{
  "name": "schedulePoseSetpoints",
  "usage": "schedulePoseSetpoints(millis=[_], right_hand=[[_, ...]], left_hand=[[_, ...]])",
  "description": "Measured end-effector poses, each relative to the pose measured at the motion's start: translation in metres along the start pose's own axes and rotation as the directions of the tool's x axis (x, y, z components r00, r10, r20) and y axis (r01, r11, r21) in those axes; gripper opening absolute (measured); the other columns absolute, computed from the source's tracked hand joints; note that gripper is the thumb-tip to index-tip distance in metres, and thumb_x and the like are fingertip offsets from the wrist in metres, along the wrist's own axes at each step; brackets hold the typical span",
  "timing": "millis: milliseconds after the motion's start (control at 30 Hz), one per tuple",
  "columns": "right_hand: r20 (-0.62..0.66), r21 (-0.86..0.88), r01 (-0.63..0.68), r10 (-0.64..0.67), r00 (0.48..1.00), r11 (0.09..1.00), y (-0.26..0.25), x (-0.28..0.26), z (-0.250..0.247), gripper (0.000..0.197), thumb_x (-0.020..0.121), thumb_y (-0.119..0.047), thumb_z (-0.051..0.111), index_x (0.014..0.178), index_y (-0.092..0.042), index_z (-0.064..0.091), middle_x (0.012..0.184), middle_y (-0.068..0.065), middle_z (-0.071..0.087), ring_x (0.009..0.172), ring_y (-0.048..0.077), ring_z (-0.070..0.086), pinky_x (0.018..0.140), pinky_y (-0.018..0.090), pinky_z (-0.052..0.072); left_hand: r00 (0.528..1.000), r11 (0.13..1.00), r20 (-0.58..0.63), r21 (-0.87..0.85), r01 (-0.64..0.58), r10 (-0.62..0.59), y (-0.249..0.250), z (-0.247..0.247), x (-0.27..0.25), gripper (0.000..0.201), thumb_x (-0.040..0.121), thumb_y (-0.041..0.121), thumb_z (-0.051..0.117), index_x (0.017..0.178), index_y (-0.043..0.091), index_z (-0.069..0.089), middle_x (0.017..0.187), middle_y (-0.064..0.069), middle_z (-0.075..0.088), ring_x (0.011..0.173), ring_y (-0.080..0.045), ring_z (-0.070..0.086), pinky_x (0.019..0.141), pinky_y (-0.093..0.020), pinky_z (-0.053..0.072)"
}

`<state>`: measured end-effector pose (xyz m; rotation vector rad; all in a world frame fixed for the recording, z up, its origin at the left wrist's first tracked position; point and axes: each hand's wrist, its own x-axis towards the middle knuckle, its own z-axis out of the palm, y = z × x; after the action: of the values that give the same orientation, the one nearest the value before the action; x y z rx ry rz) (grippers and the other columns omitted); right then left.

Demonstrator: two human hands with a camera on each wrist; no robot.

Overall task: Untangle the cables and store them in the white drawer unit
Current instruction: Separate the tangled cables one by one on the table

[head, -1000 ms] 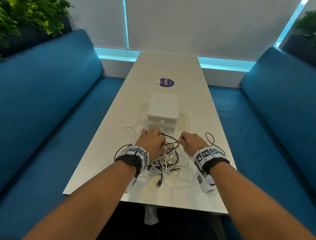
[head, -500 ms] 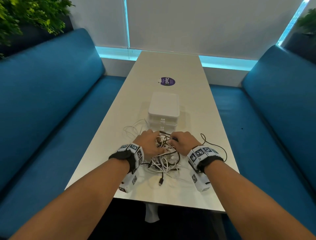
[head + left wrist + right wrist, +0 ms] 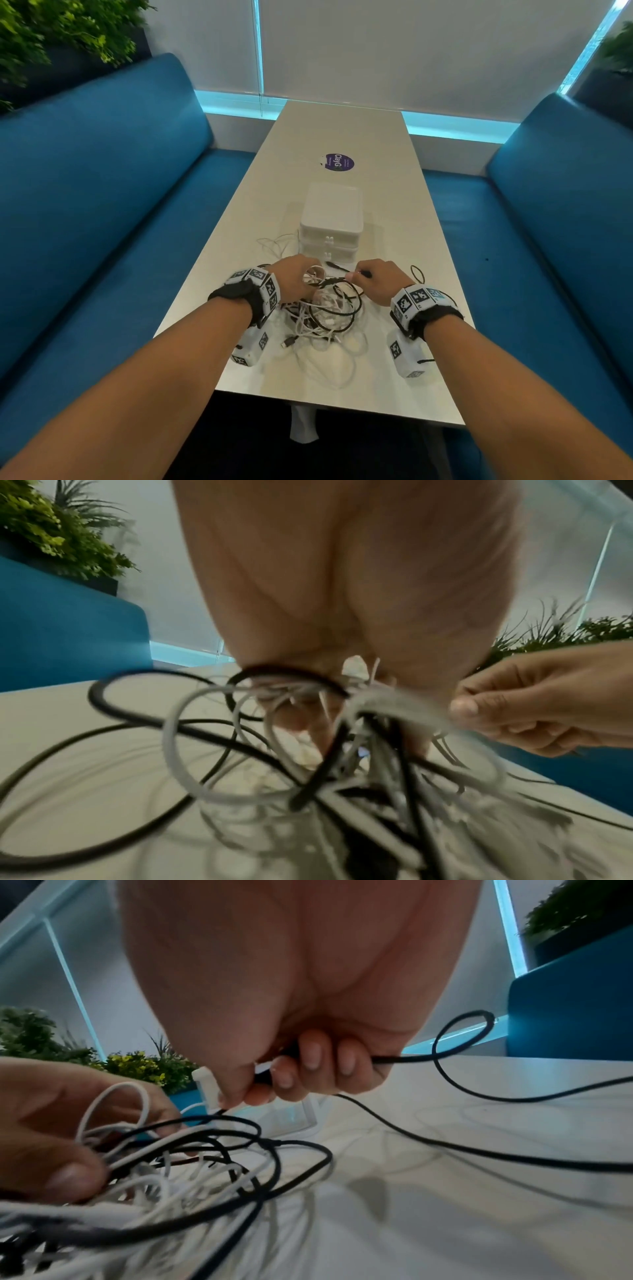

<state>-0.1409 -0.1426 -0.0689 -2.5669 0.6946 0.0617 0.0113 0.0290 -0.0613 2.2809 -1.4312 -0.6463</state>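
A tangle of black and white cables (image 3: 323,313) lies on the near end of the table, lifted partly off it. My left hand (image 3: 301,277) grips a bunch of the white and black loops (image 3: 308,712) at the top of the tangle. My right hand (image 3: 368,279) pinches a black cable (image 3: 404,1058) near its plug, fingers curled round it; the cable loops off to the right (image 3: 416,274). The white drawer unit (image 3: 330,222) stands just beyond both hands, its two drawers closed.
The white table (image 3: 394,212) runs away from me between two blue benches (image 3: 102,205) (image 3: 548,222). A purple round sticker (image 3: 339,161) lies behind the drawer unit. A thin white cable (image 3: 274,245) trails left of the unit. Plants (image 3: 51,31) stand behind the left bench.
Both hands have risen slightly with the tangle. My right hand first moved in to the bundle, then drew back to the right with the black cable end.
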Motion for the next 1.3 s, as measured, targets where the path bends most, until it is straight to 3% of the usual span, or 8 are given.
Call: schedulePoseSetpoints(millis=[100, 300, 467, 567, 767, 1000, 1100, 1300], right_hand=[[-0.004, -0.024, -0.025, 0.025, 1.000, 0.999, 0.004, 0.000, -0.001, 0.033, 0.096, -0.050, 0.052, 0.075, -0.026, 0.056, 0.072, -0.002, 0.059, 0.075, 0.021, 0.058, 0.065, 0.031, 0.042], [0.030, -0.039, 0.051, -0.049, 0.998, 0.998, -0.015, 0.002, -0.004, 0.017, 0.095, -0.041, 0.057, 0.092, -0.026, 0.066, 0.083, 0.000, 0.061, 0.078, 0.020, 0.058, 0.067, 0.029, 0.040], [0.011, 0.059, 0.011, -0.011, 1.000, 0.998, -0.011, 0.002, -0.002, 0.017, 0.096, -0.029, 0.054, 0.105, -0.025, 0.068, 0.097, 0.002, 0.069, 0.086, 0.021, 0.063, 0.076, 0.031, 0.049], [0.029, 0.013, -0.003, 0.002, 1.000, 1.000, -0.005, -0.002, 0.003, 0.019, 0.097, -0.025, 0.048, 0.104, -0.021, 0.065, 0.098, 0.006, 0.070, 0.089, 0.026, 0.063, 0.076, 0.034, 0.050], [0.027, -0.001, -0.053, 0.053, 0.998, 0.999, 0.005, -0.006, -0.002, 0.026, 0.099, -0.041, 0.050, 0.080, -0.024, 0.054, 0.082, 0.003, 0.062, 0.081, 0.024, 0.058, 0.070, 0.035, 0.045], [0.019, -0.109, -0.176, 0.179, 0.984, 0.978, 0.023, -0.010, -0.009, 0.026, 0.099, -0.041, 0.051, 0.107, -0.020, 0.065, 0.105, 0.010, 0.065, 0.096, 0.028, 0.061, 0.077, 0.033, 0.047], [0.041, -0.188, -0.114, 0.123, 0.992, 0.975, 0.013, -0.013, 0.003, 0.028, 0.102, -0.037, 0.042, 0.117, -0.017, 0.056, 0.107, 0.013, 0.063, 0.096, 0.032, 0.061, 0.085, 0.041, 0.052], [0.083, -0.220, 0.119, -0.103, 0.991, 0.968, -0.019, -0.011, 0.020, 0.018, 0.100, -0.022, 0.037, 0.111, -0.013, 0.048, 0.096, 0.016, 0.064, 0.081, 0.033, 0.059, 0.074, 0.046, 0.052]], left_hand=[[0.997, 0.992, 0.079, 0.125, 0.014, -0.024, 0.004, -0.005, -0.001, 0.044, 0.090, 0.014, 0.066, 0.132, 0.024, 0.057, 0.140, 0.000, 0.045, 0.126, -0.022, 0.050, 0.102, -0.030, 0.042], [0.998, 0.949, 0.016, 0.312, 0.057, -0.065, 0.039, -0.005, 0.011, 0.057, 0.079, 0.034, 0.072, 0.133, 0.029, 0.054, 0.151, 0.001, 0.031, 0.138, -0.023, 0.034, 0.115, -0.044, 0.026], [0.996, 0.991, -0.090, 0.137, -0.011, 0.023, 0.063, 0.015, 0.014, 0.041, 0.083, 0.035, 0.059, 0.121, 0.019, 0.055, 0.120, -0.002, 0.053, 0.110, -0.024, 0.054, 0.098, -0.040, 0.043], [0.987, 0.972, -0.153, 0.234, -0.005, 0.042, 0.063, 0.036, 0.011, 0.025, 0.098, 0.040, 0.039, 0.106, 0.019, 0.051, 0.105, -0.002, 0.059, 0.088, -0.023, 0.053, 0.091, -0.041, 0.039], [0.995, 0.875, -0.075, 0.484, -0.025, 0.069, 0.036, 0.039, 0.009, 0.021, 0.102, 0.022, 0.040, 0.099, 0.018, 0.060, 0.099, -0.005, 0.062, 0.089, -0.026, 0.058, 0.086, -0.038, 0.037], [0.997, 0.882, -0.015, 0.468, -0.063, 0.079, 0.029, 0.036, 0.018, 0.019, 0.099, 0.016, 0.047, 0.097, 0.022, 0.065, 0.086, 0.004, 0.060, 0.082, -0.023, 0.054, 0.081, -0.032, 0.030], [0.997, 0.872, -0.011, 0.485, -0.064, 0.080, 0.027, 0.039, 0.019, 0.017, 0.097, 0.013, 0.048, 0.097, 0.023, 0.061, 0.083, 0.005, 0.060, 0.077, -0.022, 0.053, 0.080, -0.032, 0.034], [0.994, 0.856, 0.004, 0.508, -0.097, 0.111, 0.034, 0.039, 0.019, 0.016, 0.099, 0.019, 0.048, 0.106, 0.023, 0.061, 0.091, 0.003, 0.068, 0.086, -0.022, 0.063, 0.077, -0.034, 0.032]])
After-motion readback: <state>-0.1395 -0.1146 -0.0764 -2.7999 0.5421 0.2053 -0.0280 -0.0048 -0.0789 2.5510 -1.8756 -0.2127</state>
